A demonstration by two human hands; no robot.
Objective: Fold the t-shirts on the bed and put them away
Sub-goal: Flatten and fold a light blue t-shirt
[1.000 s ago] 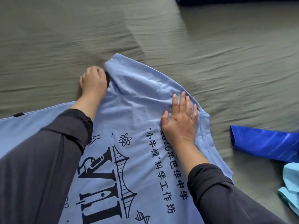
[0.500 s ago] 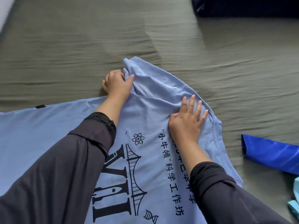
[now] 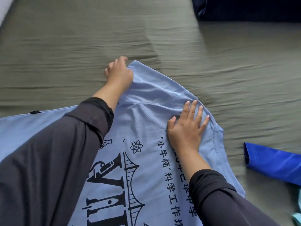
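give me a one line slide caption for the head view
Left hand grips the sleeve of a light blue printed t-shirt while the right hand presses it flat on the bed.

Wrinkled olive-green bed sheet (image 3: 179,38) covers the bed. White object (image 3: 4,8), unidentifiable, at the far left corner.

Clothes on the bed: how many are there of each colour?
Light blue t-shirt with black print: 1
Bright blue garment, folded: 1
Dark navy garment, top edge: 1
Pale aqua garment, only a corner showing: 1
Total: 4
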